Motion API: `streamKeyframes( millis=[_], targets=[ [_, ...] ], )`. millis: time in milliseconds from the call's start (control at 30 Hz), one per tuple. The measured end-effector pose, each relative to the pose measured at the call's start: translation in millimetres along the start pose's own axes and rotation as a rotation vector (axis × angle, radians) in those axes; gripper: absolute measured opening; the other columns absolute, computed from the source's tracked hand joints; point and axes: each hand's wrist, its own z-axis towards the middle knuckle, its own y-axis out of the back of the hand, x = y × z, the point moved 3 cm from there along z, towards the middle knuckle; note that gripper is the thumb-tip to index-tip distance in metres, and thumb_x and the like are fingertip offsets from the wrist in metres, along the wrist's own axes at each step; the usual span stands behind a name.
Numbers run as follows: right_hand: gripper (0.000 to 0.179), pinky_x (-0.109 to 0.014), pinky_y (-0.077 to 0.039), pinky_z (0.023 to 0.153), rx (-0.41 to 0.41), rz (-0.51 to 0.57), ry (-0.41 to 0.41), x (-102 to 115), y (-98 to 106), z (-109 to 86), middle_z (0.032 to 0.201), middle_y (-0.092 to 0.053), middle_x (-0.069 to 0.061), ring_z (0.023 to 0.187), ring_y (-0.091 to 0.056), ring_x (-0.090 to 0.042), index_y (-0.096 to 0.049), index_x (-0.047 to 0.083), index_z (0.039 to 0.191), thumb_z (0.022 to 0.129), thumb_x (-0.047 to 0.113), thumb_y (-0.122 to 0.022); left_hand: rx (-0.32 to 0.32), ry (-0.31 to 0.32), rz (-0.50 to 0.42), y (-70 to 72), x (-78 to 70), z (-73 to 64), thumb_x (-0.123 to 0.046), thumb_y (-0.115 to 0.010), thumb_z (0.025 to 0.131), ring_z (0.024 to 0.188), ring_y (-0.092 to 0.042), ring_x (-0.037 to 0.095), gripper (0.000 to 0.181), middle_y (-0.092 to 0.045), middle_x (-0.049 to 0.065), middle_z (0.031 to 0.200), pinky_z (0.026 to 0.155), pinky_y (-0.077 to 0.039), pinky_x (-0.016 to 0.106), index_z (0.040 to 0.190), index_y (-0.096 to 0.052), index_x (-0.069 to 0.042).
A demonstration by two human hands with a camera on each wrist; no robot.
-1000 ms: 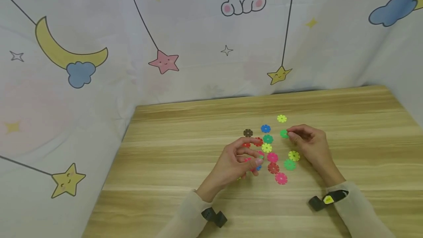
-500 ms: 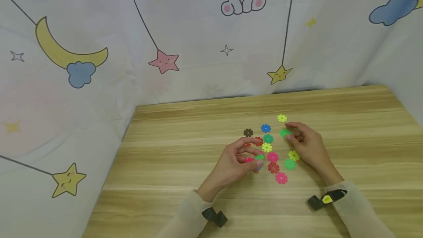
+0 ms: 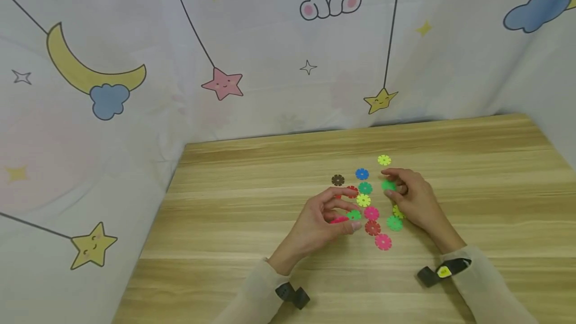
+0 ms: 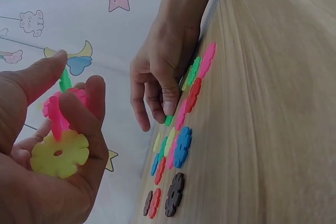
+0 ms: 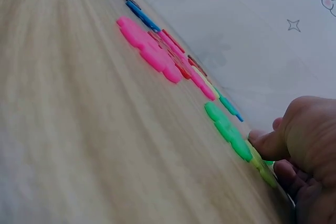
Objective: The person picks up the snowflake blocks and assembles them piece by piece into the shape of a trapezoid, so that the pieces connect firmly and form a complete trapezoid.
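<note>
In the left wrist view my left hand (image 4: 58, 145) holds several notched plastic discs joined together: a green disc (image 4: 64, 80) by the thumb tip, a pink disc (image 4: 59, 111) in the middle and a yellow disc (image 4: 60, 153) below. From the head view, my left hand (image 3: 321, 219) is raised over the left part of the disc group. My right hand (image 3: 416, 201) pinches a green disc (image 3: 388, 185) at its edge with the thumb, low over the tabletop; its index finger is stretched out. The right wrist view mostly hides that disc behind the fingers.
Loose discs lie flat between the hands, among them a brown disc (image 3: 338, 180), a blue disc (image 3: 362, 174), a pink disc (image 3: 383, 242) and a yellow disc (image 3: 384, 160). A printed curtain (image 3: 270, 39) hangs behind the wooden table (image 3: 216, 244).
My right hand has shifted slightly left, its thumb moving under the green disc, which now sits a little nearer. My left hand has turned its joined discs slightly, showing more of the green one.
</note>
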Motion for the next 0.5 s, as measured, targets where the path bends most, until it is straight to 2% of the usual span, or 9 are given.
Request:
streamKeyframes(
  millis=[100,233,367,500],
  targets=[
    [0.048,-0.014,-0.044,0.077,0.001,0.023,0.036,0.8,-0.4,-1.5,0.115,-0.071,-0.013,0.093,-0.055,-0.016,-0.068,0.007,0.136,0.091,-0.006,-0.08,0.003,-0.001,-0.002,-0.7,0.8,0.0,-0.014,-0.087,0.092,0.081,-0.077,0.007,0.052,-0.08,0.011,0.123,0.06,-0.044,0.021,0.138,-0.066,-0.029],
    [0.046,-0.011,-0.049,0.073,-0.03,0.078,0.066,1.6,0.0,-3.3,0.109,-0.07,-0.013,0.086,-0.059,-0.006,-0.07,0.006,0.131,0.089,-0.008,-0.082,0.011,0.004,-0.011,-1.6,1.5,0.2,-0.015,-0.086,0.093,0.081,-0.078,0.007,0.053,-0.078,0.016,0.127,0.058,-0.043,0.021,0.139,-0.066,-0.028],
    [0.034,-0.01,-0.054,0.073,-0.049,0.145,0.02,0.5,0.3,-3.7,0.107,-0.078,-0.015,0.084,-0.065,0.006,-0.074,0.006,0.122,0.09,-0.003,-0.083,0.016,0.007,-0.013,-1.8,1.9,0.6,-0.015,-0.086,0.093,0.08,-0.078,0.006,0.053,-0.078,0.016,0.128,0.057,-0.044,0.021,0.14,-0.066,-0.027],
    [0.02,-0.012,-0.057,0.072,-0.043,0.199,-0.06,-1.0,0.3,-4.1,0.101,-0.082,-0.014,0.08,-0.069,0.007,-0.079,0.006,0.113,0.094,0.005,-0.083,0.024,0.011,-0.018,-1.6,2.7,1.2,-0.014,-0.085,0.094,0.081,-0.08,0.008,0.053,-0.077,0.017,0.13,0.059,-0.046,0.021,0.142,-0.065,-0.026]
  ],
)
